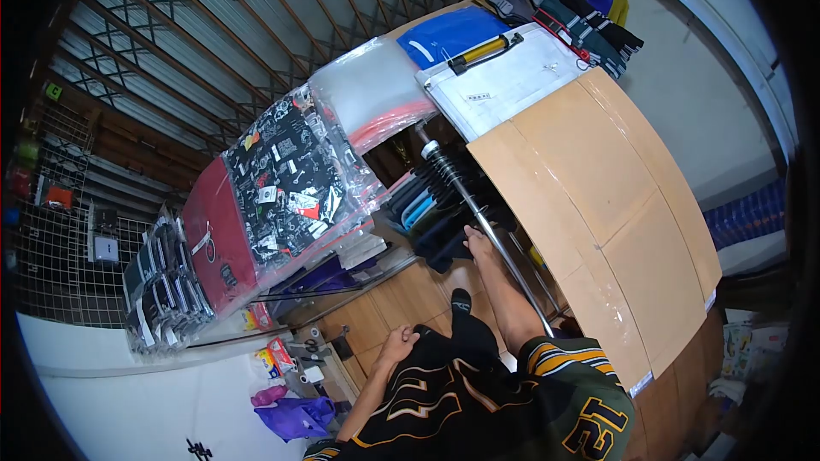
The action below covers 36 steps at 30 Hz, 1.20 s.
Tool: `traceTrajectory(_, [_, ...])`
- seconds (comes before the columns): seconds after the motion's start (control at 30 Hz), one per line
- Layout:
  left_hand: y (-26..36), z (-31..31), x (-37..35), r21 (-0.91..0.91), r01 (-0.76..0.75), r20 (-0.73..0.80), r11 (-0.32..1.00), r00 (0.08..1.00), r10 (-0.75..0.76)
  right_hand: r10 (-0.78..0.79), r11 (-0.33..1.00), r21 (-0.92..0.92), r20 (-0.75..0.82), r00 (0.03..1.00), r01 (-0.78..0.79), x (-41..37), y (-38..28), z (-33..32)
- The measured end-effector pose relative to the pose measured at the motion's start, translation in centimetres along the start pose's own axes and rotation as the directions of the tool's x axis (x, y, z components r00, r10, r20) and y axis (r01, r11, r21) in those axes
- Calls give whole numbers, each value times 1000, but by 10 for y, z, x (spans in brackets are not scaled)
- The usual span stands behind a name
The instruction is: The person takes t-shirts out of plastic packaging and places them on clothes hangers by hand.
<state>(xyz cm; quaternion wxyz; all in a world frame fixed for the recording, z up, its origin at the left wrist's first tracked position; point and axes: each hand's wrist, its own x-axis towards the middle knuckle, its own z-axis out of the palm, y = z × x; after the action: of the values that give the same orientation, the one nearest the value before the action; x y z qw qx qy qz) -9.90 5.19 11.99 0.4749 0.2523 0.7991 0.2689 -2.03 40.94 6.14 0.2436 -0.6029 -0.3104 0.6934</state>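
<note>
My right hand (478, 243) reaches forward below a metal clothes rail (487, 226). Its fingers are closed at the edge of a dark garment (444, 243) hanging there. More clothes on black hangers (444, 179) crowd the far end of the rail, among them blue and grey pieces (417, 205). My left hand (399, 344) is held low in front of my black jersey, with its fingers curled in. Whether anything is inside that hand is hidden.
Left of the rail lie bagged patterned black cloth (290, 175), a maroon packet (218, 230) and clear plastic bags (371, 90). A large cardboard sheet (598, 213) flanks the right side. Behind are a whiteboard (504, 77), a blue packet (448, 34) and a folding metal gate (213, 34).
</note>
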Motion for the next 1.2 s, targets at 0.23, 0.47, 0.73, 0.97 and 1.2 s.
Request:
traceTrajectory(0.23, [37,-11,1,-77,8,-2,997,1000,-8,-2,996,-89,15,1000,3,35,23,6])
traceTrajectory(0.47, [-53,-14,24,-89,74,-40,993,996,-78,-322,858,-439,-59,945,266,34,107,-50])
traceTrajectory(0.73, [-204,-60,7,89,-33,247,995,969,10,284,789,-519,-164,945,-328,-131,236,-200])
traceTrajectory(0.97, [-231,-80,37,279,424,235,862,840,-489,431,886,58,-468,772,-460,-275,337,-228])
traceTrajectory(1.2, [-175,-67,28,150,334,279,931,889,-364,506,863,274,-469,724,-425,-366,418,-182])
